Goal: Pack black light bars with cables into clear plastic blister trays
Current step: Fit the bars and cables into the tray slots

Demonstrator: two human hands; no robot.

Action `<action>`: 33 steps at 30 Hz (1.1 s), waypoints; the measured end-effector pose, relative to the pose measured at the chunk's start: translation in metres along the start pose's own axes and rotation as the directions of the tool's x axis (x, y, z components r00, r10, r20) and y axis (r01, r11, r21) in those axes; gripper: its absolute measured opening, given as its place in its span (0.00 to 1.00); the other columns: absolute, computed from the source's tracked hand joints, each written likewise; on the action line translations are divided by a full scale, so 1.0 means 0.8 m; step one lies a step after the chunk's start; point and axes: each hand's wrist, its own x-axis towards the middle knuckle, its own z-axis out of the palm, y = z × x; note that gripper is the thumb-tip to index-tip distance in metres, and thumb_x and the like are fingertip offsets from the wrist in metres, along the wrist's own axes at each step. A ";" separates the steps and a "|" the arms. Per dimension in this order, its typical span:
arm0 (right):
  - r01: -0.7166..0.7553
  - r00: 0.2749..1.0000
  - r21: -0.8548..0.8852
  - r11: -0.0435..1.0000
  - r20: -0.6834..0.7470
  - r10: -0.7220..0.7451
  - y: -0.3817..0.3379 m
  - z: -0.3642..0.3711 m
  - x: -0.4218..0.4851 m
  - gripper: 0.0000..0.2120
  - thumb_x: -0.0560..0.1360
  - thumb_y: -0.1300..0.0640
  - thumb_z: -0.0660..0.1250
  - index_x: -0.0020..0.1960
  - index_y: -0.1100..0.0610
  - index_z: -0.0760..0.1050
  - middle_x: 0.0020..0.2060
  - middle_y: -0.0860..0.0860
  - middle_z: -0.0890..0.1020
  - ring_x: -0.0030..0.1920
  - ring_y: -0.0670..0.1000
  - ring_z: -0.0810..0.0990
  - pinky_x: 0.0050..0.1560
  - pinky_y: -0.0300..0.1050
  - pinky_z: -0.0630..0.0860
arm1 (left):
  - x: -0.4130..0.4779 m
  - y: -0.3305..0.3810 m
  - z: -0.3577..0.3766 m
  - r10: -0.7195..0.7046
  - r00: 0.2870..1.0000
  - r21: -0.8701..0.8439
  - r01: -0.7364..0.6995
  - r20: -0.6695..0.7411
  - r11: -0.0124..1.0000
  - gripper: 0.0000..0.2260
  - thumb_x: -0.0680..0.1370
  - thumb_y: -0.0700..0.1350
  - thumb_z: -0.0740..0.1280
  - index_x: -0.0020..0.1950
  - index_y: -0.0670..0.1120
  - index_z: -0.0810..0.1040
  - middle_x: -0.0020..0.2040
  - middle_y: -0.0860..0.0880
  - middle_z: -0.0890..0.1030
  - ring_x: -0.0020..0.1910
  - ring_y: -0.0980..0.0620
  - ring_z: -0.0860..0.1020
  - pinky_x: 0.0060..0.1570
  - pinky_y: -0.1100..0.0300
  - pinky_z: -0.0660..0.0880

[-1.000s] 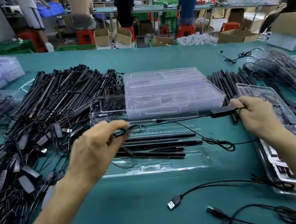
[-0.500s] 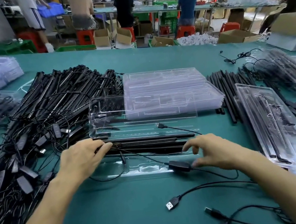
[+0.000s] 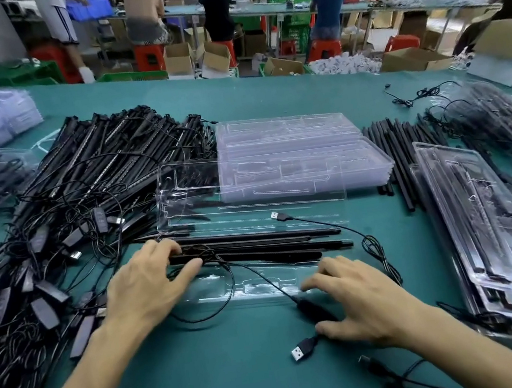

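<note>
Left hand lies flat, fingers pressing the 9 o'clock end of the bars seated in the tray at centre. Right hand, at 5 o'clock, spreads loosely over the controller, clamped on nothing. Bars look light and stiff, best held near their ends; the limp cable could snag, so lead it by the controller.
</note>
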 end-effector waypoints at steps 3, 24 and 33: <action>-0.027 1.000 0.044 0.999 0.015 0.027 -0.001 0.003 -0.006 0.21 0.74 0.41 0.62 0.66 0.44 0.68 0.54 0.44 0.72 0.58 0.48 0.71 0.57 0.43 0.69 | -0.014 0.002 0.000 -0.058 0.994 0.053 0.053 0.089 0.997 0.30 0.65 0.81 0.51 0.51 0.59 0.66 0.39 0.59 0.73 0.38 0.57 0.75 0.33 0.59 0.69; -0.325 0.873 0.066 0.943 0.403 0.273 0.052 -0.050 -0.022 0.16 0.67 0.42 0.72 0.53 0.44 0.78 0.38 0.42 0.80 0.41 0.43 0.78 0.47 0.43 0.77 | -0.016 0.010 0.005 -0.085 0.994 -0.275 0.064 -0.065 0.959 0.12 0.77 0.57 0.67 0.38 0.56 0.69 0.38 0.57 0.75 0.35 0.58 0.73 0.34 0.55 0.72; -0.808 0.519 0.148 0.570 -0.280 0.808 0.117 -0.141 -0.033 0.29 0.80 0.38 0.49 0.52 0.59 0.79 0.49 0.68 0.79 0.48 0.67 0.78 0.52 0.58 0.76 | -0.011 0.030 -0.005 -0.038 0.999 -0.366 0.031 -0.012 0.930 0.12 0.74 0.59 0.69 0.36 0.56 0.72 0.35 0.58 0.76 0.32 0.59 0.73 0.34 0.55 0.74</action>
